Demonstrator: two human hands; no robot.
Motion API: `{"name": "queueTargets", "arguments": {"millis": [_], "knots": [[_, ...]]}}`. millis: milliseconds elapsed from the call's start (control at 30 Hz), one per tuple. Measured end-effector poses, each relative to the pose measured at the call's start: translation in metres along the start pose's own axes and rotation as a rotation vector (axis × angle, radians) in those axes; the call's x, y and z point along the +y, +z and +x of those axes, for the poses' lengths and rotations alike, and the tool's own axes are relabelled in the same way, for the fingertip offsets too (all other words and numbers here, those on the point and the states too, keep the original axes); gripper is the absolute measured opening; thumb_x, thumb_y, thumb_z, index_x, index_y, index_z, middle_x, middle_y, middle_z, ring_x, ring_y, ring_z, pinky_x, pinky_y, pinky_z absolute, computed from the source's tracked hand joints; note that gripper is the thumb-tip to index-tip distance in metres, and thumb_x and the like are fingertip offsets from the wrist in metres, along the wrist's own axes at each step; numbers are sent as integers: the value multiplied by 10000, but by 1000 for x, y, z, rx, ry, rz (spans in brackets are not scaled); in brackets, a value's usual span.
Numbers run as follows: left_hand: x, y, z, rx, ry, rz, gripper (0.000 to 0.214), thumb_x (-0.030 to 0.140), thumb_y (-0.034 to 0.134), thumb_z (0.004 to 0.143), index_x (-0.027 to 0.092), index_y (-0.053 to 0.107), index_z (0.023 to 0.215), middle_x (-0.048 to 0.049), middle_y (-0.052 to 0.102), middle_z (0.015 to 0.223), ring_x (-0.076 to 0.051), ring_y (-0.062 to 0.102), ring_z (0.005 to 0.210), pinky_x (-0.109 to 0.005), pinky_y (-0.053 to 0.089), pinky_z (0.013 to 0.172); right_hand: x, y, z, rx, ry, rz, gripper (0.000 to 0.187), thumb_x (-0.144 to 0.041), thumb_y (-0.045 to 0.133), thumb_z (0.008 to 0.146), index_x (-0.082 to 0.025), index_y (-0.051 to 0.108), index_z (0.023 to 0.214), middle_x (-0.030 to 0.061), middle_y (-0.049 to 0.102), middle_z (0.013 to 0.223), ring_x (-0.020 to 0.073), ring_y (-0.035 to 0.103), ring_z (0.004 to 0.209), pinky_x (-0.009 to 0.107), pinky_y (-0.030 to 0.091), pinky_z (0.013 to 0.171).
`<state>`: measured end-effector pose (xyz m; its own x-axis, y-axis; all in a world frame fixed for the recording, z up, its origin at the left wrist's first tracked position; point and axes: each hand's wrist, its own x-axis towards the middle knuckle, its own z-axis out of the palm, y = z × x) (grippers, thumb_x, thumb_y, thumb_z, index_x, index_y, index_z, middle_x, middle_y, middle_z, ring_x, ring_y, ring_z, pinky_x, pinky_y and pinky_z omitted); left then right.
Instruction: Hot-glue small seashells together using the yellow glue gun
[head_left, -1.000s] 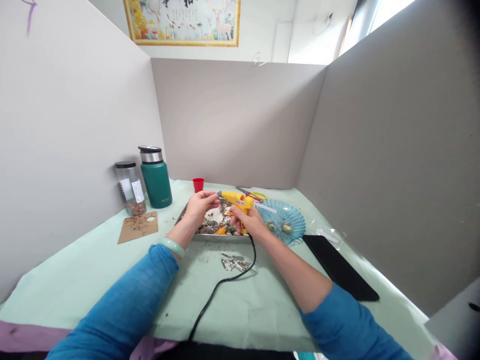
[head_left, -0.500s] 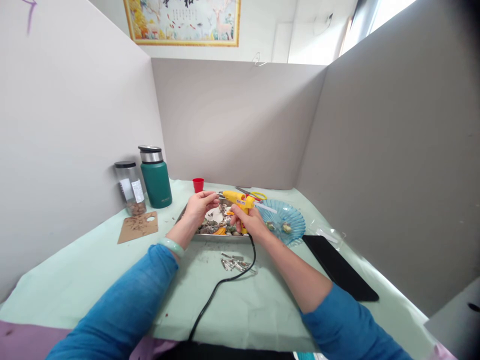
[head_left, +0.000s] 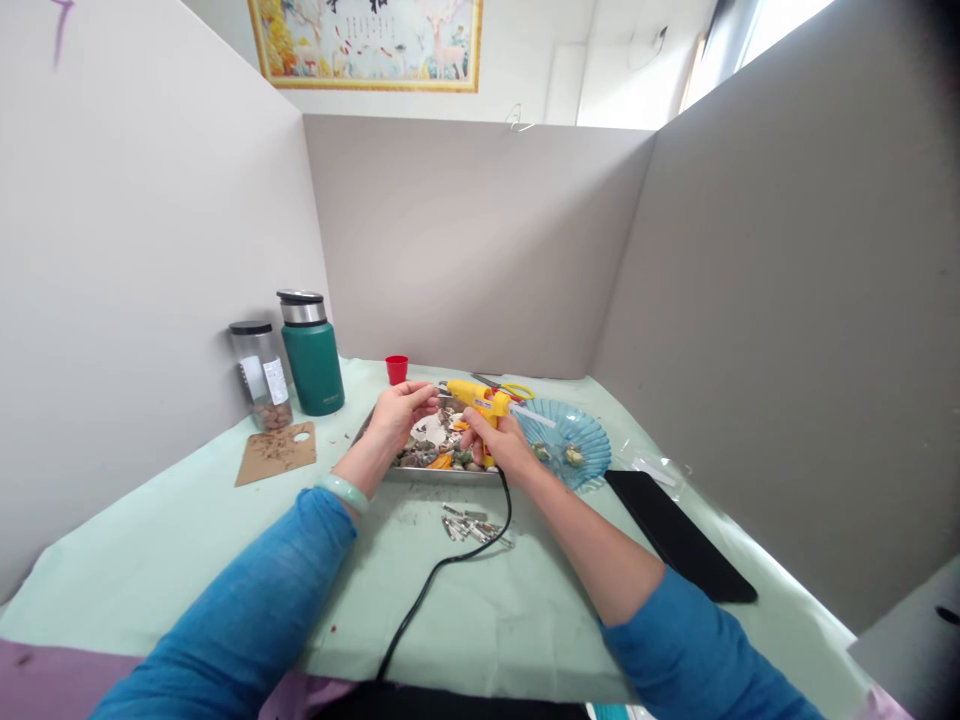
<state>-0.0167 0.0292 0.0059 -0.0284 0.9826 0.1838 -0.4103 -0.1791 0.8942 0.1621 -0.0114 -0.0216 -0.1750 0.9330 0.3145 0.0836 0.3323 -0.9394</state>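
A yellow hot glue gun [head_left: 471,395] is gripped in my right hand [head_left: 501,445], its nozzle pointing left and a clear glue stick [head_left: 534,414] jutting from its back. Just beyond the nozzle, my left hand [head_left: 403,412] is closed in a pinch on a small piece, too small to make out. Both hands hover over a metal tray [head_left: 450,477] of stones, shells and orange bits. The gun's black cord [head_left: 431,578] runs down to the table's near edge. Small silvery metal pieces [head_left: 469,524] lie in a pile in front of the tray.
At the left stand a green bottle [head_left: 312,365] and a jar [head_left: 259,375], near a brown board [head_left: 276,456]. A red cup [head_left: 397,369] and scissors [head_left: 516,390] are behind the tray. To the right are a blue glass plate [head_left: 596,440] and a black flat object [head_left: 679,535].
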Motion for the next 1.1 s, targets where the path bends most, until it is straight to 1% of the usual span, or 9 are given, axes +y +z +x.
{"name": "queueTargets", "arguments": {"millis": [200,300,433,533,667,767,933,1033,1100], "knots": [[2,1,-2,15,-16,-17,128,97,774,709,88,675,790,-42,680,674,-100,618,571,-240,533,629,2,0,0,-22,-13,-9,476,-596,569,855,-150,658,716,7,603,479,82,473,366,192,371,408],[3,2,-3,19,-28,-21,112,84,763,717,85,670,781,-48,687,690,-97,613,556,-236,529,611,4,0,1,-6,-15,-7,480,-594,565,862,-149,660,709,6,602,478,81,474,363,192,358,401],[3,3,-2,25,-34,-46,95,70,746,734,82,670,789,-43,680,679,-93,612,560,-228,528,608,5,0,1,-34,-31,-17,486,-597,574,860,-151,662,688,3,597,471,80,476,365,194,368,413],[3,3,-3,23,-39,-48,109,67,758,725,85,667,781,-45,682,683,-91,609,558,-227,530,611,5,-1,1,-33,-42,-39,507,-606,561,868,-155,660,658,0,575,444,80,466,366,195,376,425],[4,3,-3,9,-37,-44,96,72,753,735,88,666,772,-47,684,682,-92,613,555,-223,532,603,6,-1,1,-20,-40,-29,503,-610,557,869,-158,665,676,-4,558,426,87,467,367,197,362,414],[4,3,-4,-1,-34,-36,105,80,761,731,89,668,779,-46,682,677,-92,614,556,-223,534,605,5,-1,1,-32,-39,-40,504,-608,561,866,-159,660,659,-7,544,413,85,457,361,198,376,422],[4,4,-4,5,-41,-20,140,76,784,702,93,662,768,-49,687,685,-90,612,553,-224,537,606,3,0,1,-18,-45,-40,512,-614,556,864,-158,657,653,-3,551,421,88,460,362,201,373,416],[3,3,-3,6,-37,-33,135,79,782,709,96,666,776,-28,663,641,-93,613,556,-221,537,609,3,1,0,-40,-45,-41,497,-603,572,857,-158,654,650,-3,563,435,87,470,364,201,373,416],[3,3,-3,2,-34,-41,116,81,770,722,91,670,782,-33,669,652,-92,614,558,-219,536,606,3,0,0,-35,-41,-49,496,-598,570,861,-157,657,652,-4,561,434,84,466,362,201,375,419]]}}
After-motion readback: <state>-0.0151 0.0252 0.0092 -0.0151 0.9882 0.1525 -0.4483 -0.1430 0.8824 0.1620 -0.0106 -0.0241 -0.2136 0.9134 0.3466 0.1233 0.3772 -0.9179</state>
